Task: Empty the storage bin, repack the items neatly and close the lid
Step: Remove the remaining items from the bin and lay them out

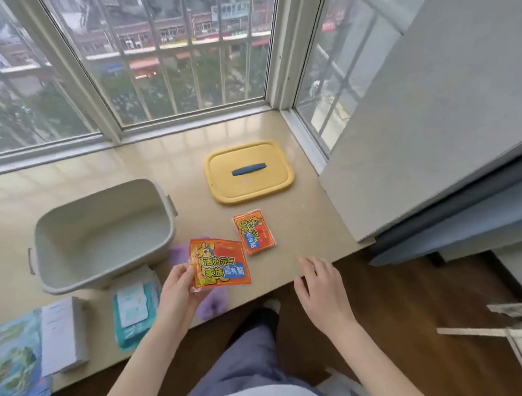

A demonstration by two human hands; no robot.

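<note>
Blue-green picture book [13, 354], white pad [61, 332] and teal wipes pack [133, 315] line the sill's [300, 255] front-left edge. Behind them the grey storage bin [106, 209] stands mouth-up and empty, seemingly ready for repacking. The left hand [177, 286] pinches an orange warmer packet [219, 264] above a purple cloth [213, 303]. A second packet [254, 232] lies flat mid-sill. The yellow lid [253, 186] is parked toward the back-right corner, leaving open room. The right hand [322, 284] hovers over the front edge, fingers spread and holding nothing.

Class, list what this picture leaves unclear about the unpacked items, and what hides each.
1. Head view: purple soft item, mostly hidden behind the orange printed packet held by the left hand.
2. Head view: blue-green illustrated booklet, cut off by the left edge.
3. Head view: teal wipes pack, label print too blurred to read.
</note>
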